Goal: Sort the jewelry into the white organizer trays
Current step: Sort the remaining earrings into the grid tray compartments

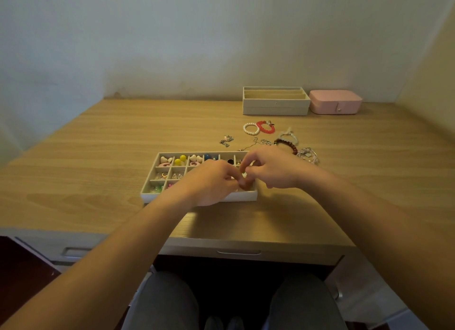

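Over the right end of the white compartmented organizer tray (242,196), a tiny greenish jewelry piece (244,174) is pinched by the curled fingers of the left hand (209,183) and the right hand (270,169), and it could be dropped into a wrong compartment if released too early.

Dim, warm light falls on my worktop (98,157), my fingers (253,160) look soft and slightly blurred, and the wide lens bends the edges.
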The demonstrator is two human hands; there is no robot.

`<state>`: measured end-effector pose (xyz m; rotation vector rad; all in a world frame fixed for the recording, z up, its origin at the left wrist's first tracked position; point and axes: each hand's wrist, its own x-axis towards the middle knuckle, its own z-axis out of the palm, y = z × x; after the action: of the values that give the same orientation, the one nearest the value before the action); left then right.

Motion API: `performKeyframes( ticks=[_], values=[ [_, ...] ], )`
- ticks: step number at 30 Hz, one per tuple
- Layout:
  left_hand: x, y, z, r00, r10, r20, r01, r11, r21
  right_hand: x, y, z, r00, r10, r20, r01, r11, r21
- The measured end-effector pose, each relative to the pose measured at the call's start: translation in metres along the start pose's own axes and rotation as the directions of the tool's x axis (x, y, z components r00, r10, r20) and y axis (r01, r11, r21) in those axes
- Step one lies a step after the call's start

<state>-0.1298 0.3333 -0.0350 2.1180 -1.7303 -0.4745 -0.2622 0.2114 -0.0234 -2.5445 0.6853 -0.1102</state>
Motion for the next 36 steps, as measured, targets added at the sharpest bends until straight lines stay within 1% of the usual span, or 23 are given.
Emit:
performKeyframes(
  ticks=[2,4,8,11,13,17,22,25,28,32,36],
  values=[
    [0.001,-0.001,0.001,1.000,0.007,0.022,-0.007,1.000,-0.002,0.001,0.001,-0.001,1.000,0.004,0.013,-0.004,1.000,0.008],
    [0.003,-0.004,-0.001,1.000,0.002,0.016,-0.001,1.000,-0.031,0.003,0.002,-0.002,0.999,-0.007,-0.034,0.008,0.999,0.040],
    [0.015,-0.015,-0.014,0.991,-0.057,-0.119,0.034,0.982,-0.186,0.016,0.007,-0.004,0.976,0.010,-0.216,0.035,0.979,0.203],
    [0.030,-0.026,-0.026,0.974,-0.113,-0.196,0.075,0.978,-0.193,0.035,0.014,-0.001,0.942,0.078,-0.328,0.019,0.959,0.282],
    [0.044,-0.036,-0.031,0.961,-0.153,-0.232,0.108,0.975,-0.193,0.046,0.018,0.001,0.916,0.150,-0.372,0.001,0.927,0.376],
    [0.080,-0.053,-0.039,0.923,-0.263,-0.281,0.220,0.960,-0.173,0.073,0.025,0.002,0.870,0.322,-0.373,-0.050,0.810,0.584],
    [0.123,-0.061,-0.034,0.915,-0.298,-0.271,0.266,0.953,-0.147,0.101,0.032,0.008,0.795,0.463,-0.392,-0.030,0.676,0.737],
    [0.144,-0.061,-0.026,0.907,-0.345,-0.242,0.320,0.938,-0.136,0.109,0.036,0.013,0.768,0.489,-0.413,0.015,0.631,0.775],
    [0.160,-0.063,-0.021,0.891,-0.394,-0.225,0.377,0.919,-0.114,0.115,0.038,0.014,0.773,0.478,-0.416,0.037,0.621,0.783],
    [0.173,-0.062,-0.018,0.892,-0.392,-0.224,0.388,0.920,-0.059,0.118,0.041,0.016,0.789,0.467,-0.400,0.044,0.606,0.794],
    [0.175,-0.064,-0.018,0.898,-0.383,-0.216,0.375,0.924,-0.077,0.117,0.043,0.018,0.794,0.477,-0.377,0.038,0.580,0.814]
  ],
)
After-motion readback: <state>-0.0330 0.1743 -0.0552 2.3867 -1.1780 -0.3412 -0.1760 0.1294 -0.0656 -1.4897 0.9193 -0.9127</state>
